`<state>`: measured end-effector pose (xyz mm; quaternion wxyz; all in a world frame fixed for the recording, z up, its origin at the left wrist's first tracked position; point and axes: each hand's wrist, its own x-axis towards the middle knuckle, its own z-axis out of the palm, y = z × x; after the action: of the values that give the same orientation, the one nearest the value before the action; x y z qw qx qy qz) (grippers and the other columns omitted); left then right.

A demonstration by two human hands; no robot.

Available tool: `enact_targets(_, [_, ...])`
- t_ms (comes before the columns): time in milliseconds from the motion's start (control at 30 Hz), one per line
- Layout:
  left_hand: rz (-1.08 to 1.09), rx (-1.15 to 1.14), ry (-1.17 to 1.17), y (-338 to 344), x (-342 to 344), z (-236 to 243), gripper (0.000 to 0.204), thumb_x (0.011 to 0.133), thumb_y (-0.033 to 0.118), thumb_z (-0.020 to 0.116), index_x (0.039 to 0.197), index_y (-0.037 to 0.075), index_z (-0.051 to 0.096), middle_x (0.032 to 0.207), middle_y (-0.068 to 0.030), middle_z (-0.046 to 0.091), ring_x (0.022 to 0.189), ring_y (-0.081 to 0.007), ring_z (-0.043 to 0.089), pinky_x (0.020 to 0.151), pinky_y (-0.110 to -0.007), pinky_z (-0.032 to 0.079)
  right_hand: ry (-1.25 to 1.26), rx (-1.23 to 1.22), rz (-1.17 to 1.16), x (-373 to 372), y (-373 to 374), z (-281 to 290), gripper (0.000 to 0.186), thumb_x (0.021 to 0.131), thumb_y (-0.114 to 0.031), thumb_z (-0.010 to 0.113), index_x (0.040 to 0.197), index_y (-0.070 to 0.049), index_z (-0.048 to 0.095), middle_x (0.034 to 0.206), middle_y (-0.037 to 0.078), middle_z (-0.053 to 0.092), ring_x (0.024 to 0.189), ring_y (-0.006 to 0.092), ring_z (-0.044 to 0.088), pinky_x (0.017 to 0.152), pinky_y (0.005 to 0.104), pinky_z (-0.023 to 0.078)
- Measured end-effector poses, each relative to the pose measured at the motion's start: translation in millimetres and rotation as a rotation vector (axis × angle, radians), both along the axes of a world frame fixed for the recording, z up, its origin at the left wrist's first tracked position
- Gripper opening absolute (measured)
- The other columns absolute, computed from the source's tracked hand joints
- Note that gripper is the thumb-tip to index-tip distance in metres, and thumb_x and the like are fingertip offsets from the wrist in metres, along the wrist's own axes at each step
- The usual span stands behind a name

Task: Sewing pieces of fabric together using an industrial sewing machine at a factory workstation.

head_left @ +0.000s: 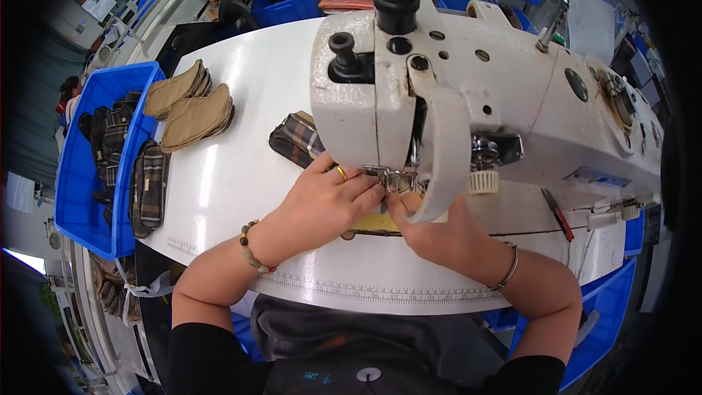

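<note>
A white sewing machine (526, 88) stands over the table, its presser foot (398, 179) low near the middle. Just left of the foot, my left hand (325, 197) has its fingers bent and pressed together, the tips right at the foot. From the right, my right hand (442, 238) brings its thumb and forefinger close to the same spot, partly behind the machine's curved white guard (447, 146). What the fingertips hold is too small and hidden to tell. A dark plaid fabric piece (295, 139) lies behind my left hand, partly covered by the machine head.
Two stacks of tan fabric pieces (196, 118) lie at the table's left. Beside them is a blue bin (88, 212) of plaid pouches, with one plaid pouch (150, 186) against its side. Red-and-black thread snips (559, 218) lie at the right. A ruler strip (365, 291) follows the front edge.
</note>
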<state>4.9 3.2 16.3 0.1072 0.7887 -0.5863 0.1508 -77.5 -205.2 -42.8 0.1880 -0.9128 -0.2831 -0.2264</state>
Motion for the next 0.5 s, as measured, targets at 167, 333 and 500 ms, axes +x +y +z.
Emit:
enact_targets(167, [-0.004, 0.032, -0.042, 1, 0, 0, 0.024, 0.075, 0.013, 0.067, 0.097, 0.005, 0.072, 0.098, -0.0044, 0.072, 0.100, -0.0188, 0.065, 0.097, -0.039, 0.047, -0.122, -0.199, -0.001, 0, 0, 17, 0.033, 0.068, -0.012, 0.067, 0.101, -0.005, 0.072, 0.063, 0.000, 0.050, 0.058, 0.0181, 0.056, 0.051, 0.0340, 0.046])
enact_targets(333, [0.014, 0.017, -0.069, -2, -1, 1, 0.027, 0.073, 0.014, 0.067, 0.098, 0.003, 0.070, 0.100, -0.0064, 0.072, 0.099, -0.0199, 0.066, 0.093, -0.038, 0.049, -0.229, 0.002, -0.002, 1, -2, -8, 0.020, 0.067, -0.011, 0.067, 0.086, -0.008, 0.071, 0.061, 0.001, 0.051, 0.057, 0.0178, 0.057, 0.049, 0.0346, 0.045])
enact_targets(500, [0.013, 0.118, 0.138, 6, 1, 10, 0.028, 0.073, 0.014, 0.067, 0.100, 0.006, 0.071, 0.109, -0.0060, 0.070, 0.096, -0.0228, 0.067, 0.089, -0.035, 0.052, -0.103, -0.215, -0.045, -10, 9, 11, 0.007, 0.064, -0.010, 0.066, 0.067, -0.011, 0.060, 0.057, 0.003, 0.051, 0.052, 0.0170, 0.056, 0.046, 0.0334, 0.042])
